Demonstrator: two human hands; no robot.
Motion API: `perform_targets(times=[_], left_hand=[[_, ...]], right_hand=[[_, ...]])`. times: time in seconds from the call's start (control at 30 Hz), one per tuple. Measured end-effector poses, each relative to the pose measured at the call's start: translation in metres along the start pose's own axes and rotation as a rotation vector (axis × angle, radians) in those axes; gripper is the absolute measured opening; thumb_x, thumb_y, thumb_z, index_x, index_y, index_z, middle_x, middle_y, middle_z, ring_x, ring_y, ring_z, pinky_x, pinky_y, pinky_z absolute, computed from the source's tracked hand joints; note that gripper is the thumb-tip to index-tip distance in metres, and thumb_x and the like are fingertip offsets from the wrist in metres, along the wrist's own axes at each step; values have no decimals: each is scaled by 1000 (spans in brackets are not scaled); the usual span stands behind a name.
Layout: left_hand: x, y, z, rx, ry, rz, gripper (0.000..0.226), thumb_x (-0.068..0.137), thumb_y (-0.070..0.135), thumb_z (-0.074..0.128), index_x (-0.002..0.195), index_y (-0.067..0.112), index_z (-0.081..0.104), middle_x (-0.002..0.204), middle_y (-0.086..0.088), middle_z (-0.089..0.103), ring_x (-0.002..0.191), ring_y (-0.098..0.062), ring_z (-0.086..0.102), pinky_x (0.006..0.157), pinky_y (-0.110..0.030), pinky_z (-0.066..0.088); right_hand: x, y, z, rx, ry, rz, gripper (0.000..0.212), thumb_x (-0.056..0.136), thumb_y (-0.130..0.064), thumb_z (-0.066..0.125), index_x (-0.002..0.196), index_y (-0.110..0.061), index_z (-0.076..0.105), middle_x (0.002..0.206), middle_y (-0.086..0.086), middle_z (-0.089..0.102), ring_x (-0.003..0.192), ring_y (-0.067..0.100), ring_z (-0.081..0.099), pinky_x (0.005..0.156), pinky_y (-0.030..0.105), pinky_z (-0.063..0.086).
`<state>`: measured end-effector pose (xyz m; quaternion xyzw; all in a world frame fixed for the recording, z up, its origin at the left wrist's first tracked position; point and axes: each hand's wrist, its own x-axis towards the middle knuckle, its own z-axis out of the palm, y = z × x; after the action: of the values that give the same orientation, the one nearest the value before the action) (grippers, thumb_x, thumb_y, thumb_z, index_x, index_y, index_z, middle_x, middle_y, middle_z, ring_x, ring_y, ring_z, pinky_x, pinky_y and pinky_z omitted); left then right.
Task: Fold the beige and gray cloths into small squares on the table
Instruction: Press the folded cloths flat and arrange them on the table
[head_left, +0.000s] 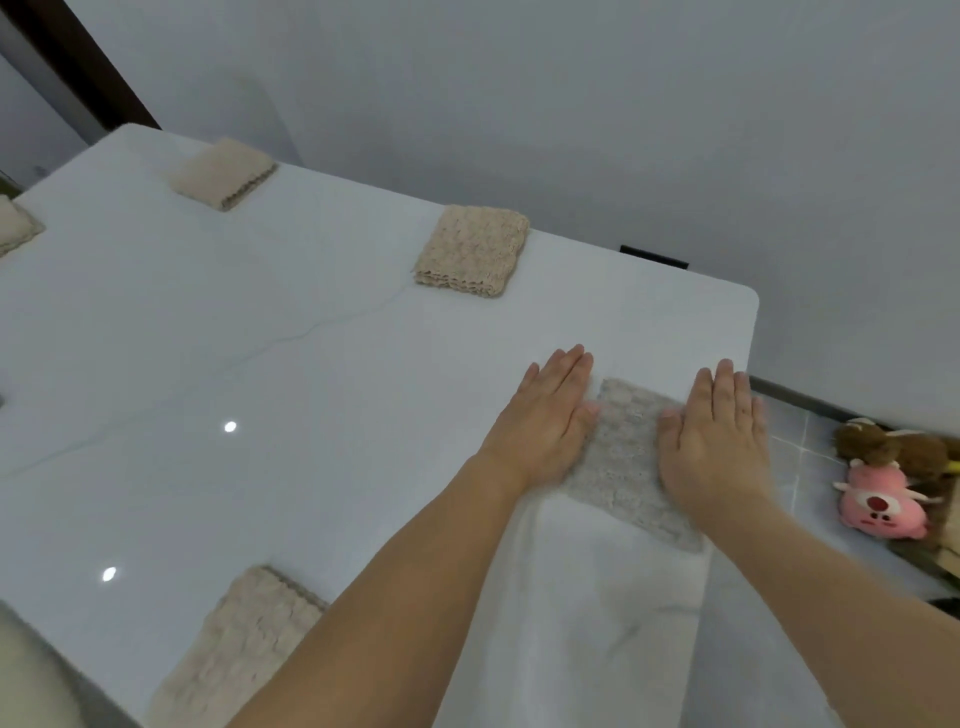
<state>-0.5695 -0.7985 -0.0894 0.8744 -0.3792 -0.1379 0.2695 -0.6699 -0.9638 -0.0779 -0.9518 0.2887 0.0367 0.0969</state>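
Down near the counter's (156, 364) right edge, a folded gray cloth (631, 462) lies flat, with both hands on it. The left hand (545, 421) rests palm down, fingers straight and together, along the cloth's left side, partly on the bare counter. The right hand (719, 441) lies the same way along the cloth's right side, fingers straight, its outer edge almost at the counter's right edge. Neither hand pinches anything; both press flat.

A beige cloth (472, 252) folded into a square sits at the far edge, well apart from the hands, one corner touching that edge. Another folded beige cloth (223, 174) lies near the far left corner. A third beige cloth (239, 649) lies at the near edge, its right part hidden behind the left forearm and its lower part cut off by the frame. A sliver of a fourth beige cloth (15, 226) shows at the left edge, mostly out of frame.

Between these cloths the white glossy counter is open across its middle, with two light glints on it. Room is tight only to the right of the gray cloth, where the rounded far right corner and the right edge drop to a tiled floor (800, 467). On that floor lie a pink plush toy (878, 506) and a brown plush toy (893, 447), blurred and partly cut off.
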Motion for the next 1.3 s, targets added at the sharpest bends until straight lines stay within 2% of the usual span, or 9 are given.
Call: perform_targets(times=[0.13,0.37,0.47,0.63,0.73,0.87,0.97,1.13,1.3], left_hand=[[-21,-36,-41,26,68,-37,57,106,37,18,157,10,12,165,-3,9,152,-12,-1,123,-33,-2],[-25,-101,-98,201,132,-93,63,104,44,13,157,9,12,165,-4,8,152,-16,1,123,-31,-3],[-9,-131,-109,254,135,-61,73,97,50,4,156,8,13,165,-5,10,152,-17,2,122,-31,-4],[21,-190,-121,257,135,-39,64,102,42,15,157,9,12,165,-5,9,152,-17,0,123,-33,-3],[47,-217,-134,153,168,-60,61,104,40,16,157,10,11,165,-3,7,152,-13,-1,124,-34,1],[88,-228,-150,-145,225,-163,58,107,39,20,158,14,9,165,5,5,150,-3,-1,119,-20,-1],[119,-228,-156,-339,227,-163,56,107,39,24,158,17,13,165,8,9,149,0,5,119,-18,1],[159,-227,-149,-674,175,-166,58,102,52,29,155,31,21,162,13,22,147,-4,21,123,-36,16],[170,-228,-146,-756,154,-126,54,105,48,29,155,29,24,161,15,23,146,-2,23,123,-33,17]], right_hand=[[-7,-47,-16,142,3,-123,64,99,-39,9,153,-4,6,162,11,-5,149,21,-7,120,34,-9],[21,-126,-13,386,-38,-237,58,104,-31,24,153,-5,7,162,7,-4,149,17,-7,120,31,-6],[46,-148,1,397,-8,-244,58,104,-30,25,153,-4,8,162,8,-3,149,17,-6,120,30,-6],[97,-172,25,433,32,-177,59,104,-31,25,153,-4,7,162,8,-4,149,17,-8,117,27,-10],[128,-184,29,539,53,-163,57,104,-31,26,153,-7,7,162,4,-3,148,12,-7,117,24,-8],[163,-204,26,834,71,-99,55,105,-32,25,154,-16,7,162,-7,-1,146,2,-4,115,20,-4],[185,-219,27,973,99,-102,54,105,-35,26,154,-20,9,161,-11,2,145,-2,-1,118,21,-1],[208,-235,35,1053,99,-113,52,105,-31,27,154,-22,10,161,-14,2,144,-5,0,115,15,0],[217,-238,48,963,73,-163,54,105,-33,26,154,-21,8,161,-14,-1,143,-7,-4,113,13,-3]])
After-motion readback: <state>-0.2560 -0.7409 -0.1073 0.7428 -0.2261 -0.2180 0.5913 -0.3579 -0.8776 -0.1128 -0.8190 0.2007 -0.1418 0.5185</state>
